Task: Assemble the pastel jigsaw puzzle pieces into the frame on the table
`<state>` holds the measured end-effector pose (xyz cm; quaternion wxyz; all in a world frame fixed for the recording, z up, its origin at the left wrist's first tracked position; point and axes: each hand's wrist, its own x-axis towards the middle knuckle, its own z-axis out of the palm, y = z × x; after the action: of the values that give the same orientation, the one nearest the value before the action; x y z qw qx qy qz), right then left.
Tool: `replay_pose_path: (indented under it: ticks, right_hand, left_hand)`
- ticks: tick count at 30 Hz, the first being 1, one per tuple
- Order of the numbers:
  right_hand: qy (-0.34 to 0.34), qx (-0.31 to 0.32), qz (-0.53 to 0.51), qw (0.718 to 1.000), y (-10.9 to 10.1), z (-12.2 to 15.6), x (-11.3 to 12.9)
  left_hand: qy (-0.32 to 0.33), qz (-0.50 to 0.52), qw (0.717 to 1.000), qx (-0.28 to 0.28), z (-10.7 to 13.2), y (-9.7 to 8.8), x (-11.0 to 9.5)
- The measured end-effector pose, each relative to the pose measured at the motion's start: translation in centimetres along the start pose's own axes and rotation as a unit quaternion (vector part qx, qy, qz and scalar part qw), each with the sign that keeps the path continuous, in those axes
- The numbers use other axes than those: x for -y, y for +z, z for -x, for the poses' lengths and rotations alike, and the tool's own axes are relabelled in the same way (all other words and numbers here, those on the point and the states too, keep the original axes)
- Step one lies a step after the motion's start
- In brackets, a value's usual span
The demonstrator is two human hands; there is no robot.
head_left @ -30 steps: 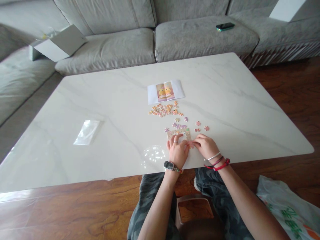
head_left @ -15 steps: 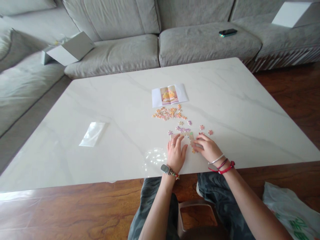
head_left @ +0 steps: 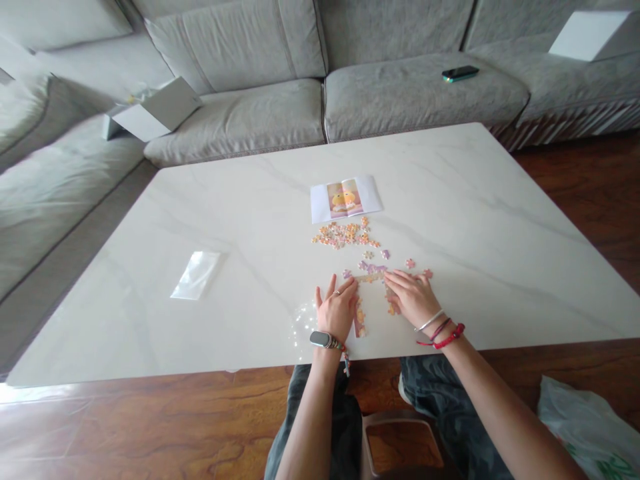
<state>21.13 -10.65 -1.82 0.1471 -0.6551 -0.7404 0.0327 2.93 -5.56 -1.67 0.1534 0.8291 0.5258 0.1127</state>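
Observation:
Jigsaw pieces joined into a three-sided frame (head_left: 360, 321) lie on the marble-patterned table near its front edge. My left hand (head_left: 336, 312) rests at the frame's upper left corner, fingers stretched and partly spread, index fingertip on the pieces. Over the upper right corner lies my right hand (head_left: 411, 295), fingers extended and flat, covering part of the right-hand strip. A few loose purple pieces (head_left: 373, 268) sit just above the frame's top strip. Pink pieces (head_left: 410, 263) lie beyond my right hand, one partly behind it.
A heap of orange and pink pieces (head_left: 343, 235) lies beyond the frame, below a folded picture sheet (head_left: 319, 203). A clear plastic bag (head_left: 196, 275) is at the left of the table (head_left: 250, 213). Behind stands a grey sofa (head_left: 270, 110) with a phone (head_left: 460, 73) on it.
My left hand has shifted left and its fingers have spread, uncovering the frame's left strip. My right hand has moved up onto the upper right corner and flattened. The view has tilted slightly.

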Motion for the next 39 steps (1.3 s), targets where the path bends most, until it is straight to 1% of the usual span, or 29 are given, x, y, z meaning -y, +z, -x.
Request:
replay_pose_path:
  ticks: [3, 10, 17, 23, 26, 28, 31, 34, 36, 39]
  right_hand:
    - [0.007, -0.008, -0.004, 1.000, -0.1, -0.1, 0.1]
    - [-0.014, -0.010, -0.031, 0.999, 0.1, 0.2, -0.3]
    - [-0.005, -0.008, -0.056, 0.998, 0.3, 0.2, -0.5]
    - [0.010, 0.000, -0.080, 0.997, 0.4, 0.1, -0.8]
    - [0.008, -0.002, -0.092, 0.996, 0.6, 0.1, -0.8]
    - [0.006, -0.008, -0.102, 0.995, 0.7, 0.0, -0.9]
    - [-0.005, -0.026, -0.128, 0.991, 0.4, -0.2, -1.1]
    - [-0.009, -0.052, -0.162, 0.985, -0.5, -0.4, -1.5]
    - [0.013, -0.075, -0.185, 0.980, -1.2, -0.5, -2.0]
    - [0.078, -0.126, -0.196, 0.969, -1.9, -0.8, -3.4]
  left_hand:
    - [-0.009, 0.009, 1.000, 0.000, -0.1, -0.1, 0.0]
    - [-0.012, 0.019, 1.000, 0.005, 0.3, -0.4, -0.3]
    - [-0.044, 0.036, 0.998, 0.023, 0.1, -1.0, -0.6]
    - [-0.049, 0.066, 0.996, 0.038, -0.1, -1.1, -0.3]
    - [-0.055, 0.082, 0.994, 0.050, -0.3, -1.1, 0.0]
    - [-0.060, 0.087, 0.993, 0.048, -0.4, -1.2, 0.1]
    - [-0.053, 0.102, 0.993, 0.030, -0.6, -1.2, 0.4]
    - [-0.035, 0.125, 0.992, -0.003, -0.7, -1.3, 1.0]
    - [-0.022, 0.143, 0.989, -0.039, -0.8, -1.2, 1.7]
    - [-0.015, 0.157, 0.982, -0.101, -1.2, -1.0, 2.9]
